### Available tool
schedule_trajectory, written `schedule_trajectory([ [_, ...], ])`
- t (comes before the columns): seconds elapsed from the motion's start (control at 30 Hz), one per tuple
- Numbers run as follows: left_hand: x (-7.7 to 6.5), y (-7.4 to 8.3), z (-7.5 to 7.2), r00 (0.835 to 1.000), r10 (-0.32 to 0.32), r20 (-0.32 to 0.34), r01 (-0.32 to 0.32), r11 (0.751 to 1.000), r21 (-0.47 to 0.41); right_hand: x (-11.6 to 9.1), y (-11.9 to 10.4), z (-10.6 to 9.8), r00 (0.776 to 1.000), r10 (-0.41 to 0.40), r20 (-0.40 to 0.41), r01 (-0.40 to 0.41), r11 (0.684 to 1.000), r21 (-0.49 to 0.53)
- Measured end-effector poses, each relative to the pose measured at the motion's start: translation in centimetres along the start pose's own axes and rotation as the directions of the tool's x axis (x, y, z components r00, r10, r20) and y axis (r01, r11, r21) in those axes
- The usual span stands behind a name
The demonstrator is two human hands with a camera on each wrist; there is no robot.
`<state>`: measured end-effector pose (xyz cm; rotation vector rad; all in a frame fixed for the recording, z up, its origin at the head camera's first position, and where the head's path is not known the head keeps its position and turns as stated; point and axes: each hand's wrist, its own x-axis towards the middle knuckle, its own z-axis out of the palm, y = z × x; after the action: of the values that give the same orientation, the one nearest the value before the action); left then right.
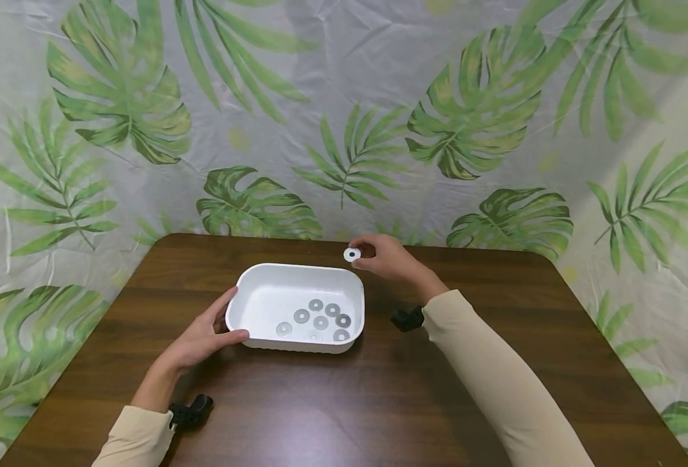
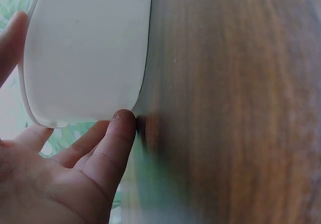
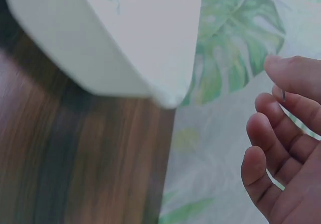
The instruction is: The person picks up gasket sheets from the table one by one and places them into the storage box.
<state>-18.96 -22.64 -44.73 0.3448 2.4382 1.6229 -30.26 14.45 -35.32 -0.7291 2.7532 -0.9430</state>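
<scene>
A white rectangular plastic container [image 1: 265, 301] stands on the table with several flat metal washers [image 1: 320, 322] lying inside, mostly toward its right end. My left hand [image 1: 204, 334] holds the container's left end, the thumb at the front rim and the fingers spread along the end wall, as the left wrist view also shows. Above and just beyond the back right corner, my right hand [image 1: 386, 258] pinches one washer [image 1: 346, 255] between thumb and fingertips, its face and centre hole turned toward the head camera. Only a thin edge of that washer [image 3: 284, 95] shows in the right wrist view.
The dark wooden table [image 1: 332, 415] extends on all sides of the container. Directly behind its far edge hangs a pale cloth [image 1: 367, 78] printed with green leaves. Black wrist cameras sit at both cuffs.
</scene>
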Motion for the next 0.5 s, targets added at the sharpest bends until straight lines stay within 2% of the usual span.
schedule_trajectory([
  [0.5, 0.0, -0.1, -0.1, 1.0, 0.006, 0.001, -0.006, 1.0, -0.006, 2.4, -3.6, 3.0, 0.995, -0.098, 0.019, 0.097, 0.994, 0.048],
])
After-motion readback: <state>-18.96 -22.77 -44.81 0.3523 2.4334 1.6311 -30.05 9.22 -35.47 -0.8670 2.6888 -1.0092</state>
